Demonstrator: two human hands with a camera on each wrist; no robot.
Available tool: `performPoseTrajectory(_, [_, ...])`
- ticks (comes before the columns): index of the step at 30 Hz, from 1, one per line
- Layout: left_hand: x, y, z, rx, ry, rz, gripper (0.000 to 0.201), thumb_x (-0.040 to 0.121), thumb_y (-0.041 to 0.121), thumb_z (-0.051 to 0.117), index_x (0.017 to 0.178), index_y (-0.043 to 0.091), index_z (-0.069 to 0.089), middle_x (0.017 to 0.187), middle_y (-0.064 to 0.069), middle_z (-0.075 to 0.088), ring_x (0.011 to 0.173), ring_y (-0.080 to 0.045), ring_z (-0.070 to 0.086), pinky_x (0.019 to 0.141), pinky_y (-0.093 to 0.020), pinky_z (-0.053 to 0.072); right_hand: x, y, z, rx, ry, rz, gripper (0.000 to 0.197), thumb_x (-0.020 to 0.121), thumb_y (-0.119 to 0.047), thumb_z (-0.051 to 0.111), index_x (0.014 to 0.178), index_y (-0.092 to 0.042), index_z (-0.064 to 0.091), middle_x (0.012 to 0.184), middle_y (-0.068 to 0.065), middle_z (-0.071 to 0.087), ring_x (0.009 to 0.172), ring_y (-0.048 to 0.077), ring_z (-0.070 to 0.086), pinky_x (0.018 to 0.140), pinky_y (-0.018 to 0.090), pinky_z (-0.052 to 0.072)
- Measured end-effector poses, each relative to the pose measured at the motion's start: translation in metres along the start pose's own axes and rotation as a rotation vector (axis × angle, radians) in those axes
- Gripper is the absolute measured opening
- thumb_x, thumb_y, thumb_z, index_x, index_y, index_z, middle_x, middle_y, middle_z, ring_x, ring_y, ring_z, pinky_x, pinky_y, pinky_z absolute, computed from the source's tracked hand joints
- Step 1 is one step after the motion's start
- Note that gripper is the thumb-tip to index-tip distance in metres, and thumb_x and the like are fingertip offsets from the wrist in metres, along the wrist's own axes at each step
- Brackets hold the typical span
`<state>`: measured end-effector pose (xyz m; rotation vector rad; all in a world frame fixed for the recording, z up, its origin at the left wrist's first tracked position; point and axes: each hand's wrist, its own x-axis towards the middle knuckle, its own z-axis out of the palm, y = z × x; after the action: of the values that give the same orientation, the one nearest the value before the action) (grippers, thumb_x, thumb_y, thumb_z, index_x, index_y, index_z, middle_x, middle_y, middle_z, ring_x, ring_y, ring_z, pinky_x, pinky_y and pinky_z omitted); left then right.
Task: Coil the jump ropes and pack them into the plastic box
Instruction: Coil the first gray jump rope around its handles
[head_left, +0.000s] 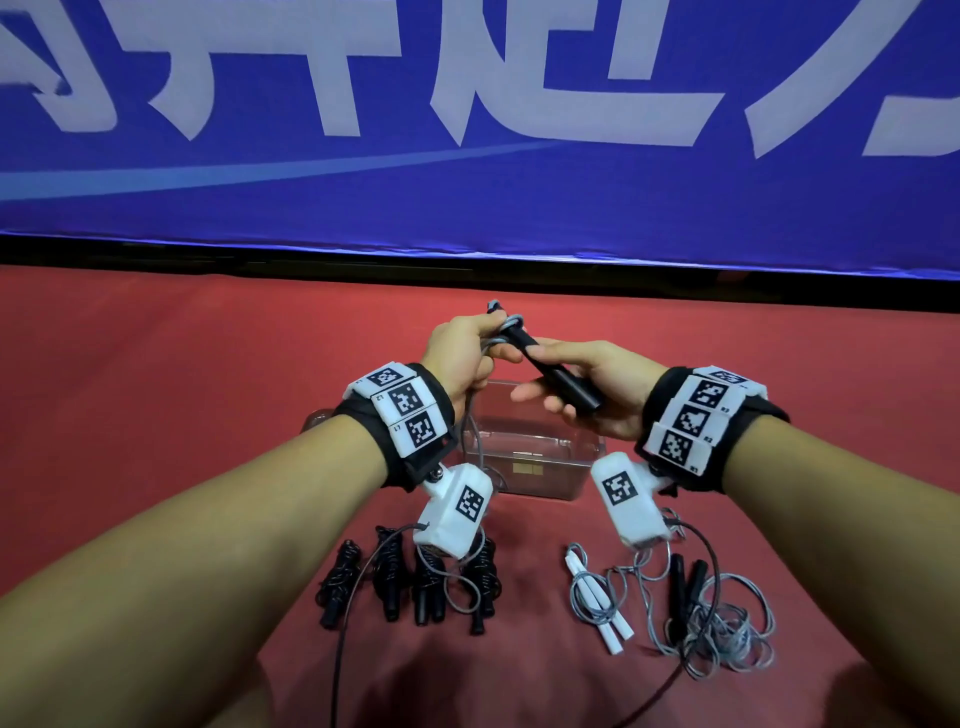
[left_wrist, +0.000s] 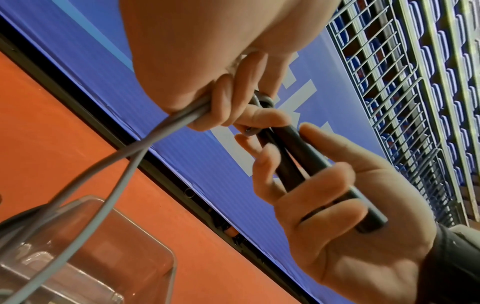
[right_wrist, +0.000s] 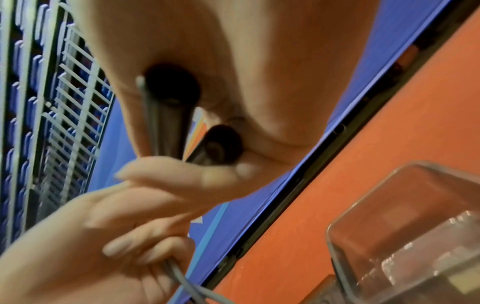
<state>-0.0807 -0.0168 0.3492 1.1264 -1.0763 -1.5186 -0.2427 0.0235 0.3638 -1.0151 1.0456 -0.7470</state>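
— What have my hands got?

— My right hand has its fingers curled round two black handles, held side by side and slanting up to the left. My left hand is clamped on the grey rope where it winds round the handles' top ends; the winding itself is half buried under my fingers, so I cannot count the turns.

— And the box?

— The clear plastic box sits on the red cloth directly below both hands, partly hidden by them. Grey rope hangs from my left fist down toward it; I cannot tell whether the strand lies inside.

— The rest?

— Four coiled black ropes lie in a row nearest me, left of a white-handled rope and a loose grey tangle with black handles.

— Any writing?

— Large white characters on the blue banner, cut off at the top, unreadable. The wristband markers carry tiny labels I cannot make out.
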Motion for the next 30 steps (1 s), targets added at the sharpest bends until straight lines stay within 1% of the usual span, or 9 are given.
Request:
performPoseTrajectory(4, [0.001, 0.001, -0.001, -0.014, -0.007, 0.009, 0.026, 0.102, 0.026, 0.050, 0.097, 0.008, 0.069, 0.057, -0.003, 0.058, 0.035, -0.008, 0.026, 0.041, -0.022, 0.017, 0.005, 0.002, 0.001, -0.096, 0.021, -0.095, 0.019, 0.098, -0.025, 0.058, 0.114, -0.019, 0.066, 0.068, 0.003, 0.063, 0.042, 0.008, 0.049, 0.038, 0.015, 0.037])
performPoseTrajectory(7, [0.002, -0.001, 0.000, 0.030, -0.011, 0.006, 0.029, 0.103, 0.030, 0.049, 0.107, 0.011, 0.071, 0.061, -0.003, 0.060, 0.035, -0.008, 0.029, 0.039, -0.020, 0.020, 0.007, 0.004, -0.003, -0.184, 0.056, -0.161, 0.020, 0.096, -0.023, 0.064, 0.114, -0.024, 0.070, 0.065, 0.001, 0.059, 0.044, 0.010, 0.045, 0.041, 0.018, 0.032])
performPoseTrajectory(11, [0.005, -0.006, -0.001, 0.289, 0.017, 0.040, 0.040, 0.108, 0.039, 0.042, 0.125, 0.009, 0.062, 0.060, -0.005, 0.067, 0.034, -0.011, 0.047, 0.039, -0.021, 0.032, 0.012, 0.009, -0.004, -0.328, 0.216, -0.281, 0.043, 0.093, -0.013, 0.069, 0.131, -0.031, 0.062, 0.057, -0.002, 0.061, 0.042, 0.013, 0.048, 0.042, 0.022, 0.036])
performPoseTrajectory(14, [0.002, -0.007, -0.003, 0.406, 0.059, 0.085, 0.034, 0.107, 0.032, 0.044, 0.117, 0.006, 0.063, 0.068, -0.010, 0.072, 0.034, -0.012, 0.053, 0.037, -0.020, 0.035, 0.014, 0.012, -0.007, -0.529, 0.306, -0.386, 0.050, 0.094, -0.008, 0.067, 0.131, -0.039, 0.055, 0.054, -0.008, 0.061, 0.045, 0.011, 0.055, 0.044, 0.025, 0.048])
performPoseTrajectory(17, [0.000, -0.006, -0.001, 0.369, 0.120, 0.079, 0.030, 0.103, 0.023, 0.048, 0.112, 0.003, 0.068, 0.074, -0.017, 0.074, 0.032, -0.014, 0.053, 0.033, -0.018, 0.033, 0.016, 0.014, -0.013, -0.947, 0.411, -0.419, 0.051, 0.093, -0.026, 0.067, 0.135, -0.051, 0.053, 0.068, -0.005, 0.069, 0.058, 0.017, 0.065, 0.062, 0.035, 0.058])
performPoseTrajectory(21, [-0.003, -0.002, 0.005, 0.332, 0.163, 0.079, 0.047, 0.097, 0.052, 0.057, 0.098, 0.008, 0.073, 0.074, -0.014, 0.076, 0.032, -0.011, 0.051, 0.036, -0.017, 0.033, 0.017, 0.013, -0.007, -1.282, 0.556, -0.459, 0.056, 0.094, -0.036, 0.058, 0.139, -0.063, 0.038, 0.098, -0.006, 0.073, 0.091, 0.029, 0.067, 0.069, 0.032, 0.048])
performPoseTrajectory(23, [-0.001, -0.002, 0.004, 0.319, 0.196, 0.071, 0.050, 0.092, 0.058, 0.062, 0.091, 0.010, 0.074, 0.074, -0.012, 0.076, 0.029, -0.007, 0.045, 0.038, -0.019, 0.031, 0.017, 0.013, -0.002, -1.327, 0.569, -0.480, 0.058, 0.095, -0.036, 0.056, 0.140, -0.064, 0.034, 0.102, -0.003, 0.073, 0.093, 0.032, 0.066, 0.071, 0.034, 0.049])
performPoseTrajectory(26, [0.005, -0.004, 0.000, 0.259, 0.232, 0.027, 0.036, 0.091, 0.045, 0.068, 0.081, 0.011, 0.072, 0.070, -0.016, 0.074, 0.029, -0.009, 0.040, 0.043, -0.025, 0.029, 0.018, 0.015, 0.001, -1.356, 0.555, -0.444, 0.058, 0.094, -0.040, 0.053, 0.143, -0.061, 0.033, 0.102, -0.001, 0.073, 0.093, 0.032, 0.066, 0.070, 0.032, 0.047])
performPoseTrajectory(30, [0.006, -0.001, -0.004, 0.217, 0.258, -0.036, 0.026, 0.094, 0.027, 0.063, 0.074, 0.011, 0.063, 0.038, 0.005, 0.053, 0.030, -0.011, 0.043, 0.039, -0.022, 0.032, 0.022, 0.015, 0.003, -1.084, 0.407, -0.357, 0.055, 0.094, -0.040, 0.061, 0.146, -0.043, 0.045, 0.089, -0.007, 0.070, 0.072, 0.018, 0.063, 0.067, 0.027, 0.047])
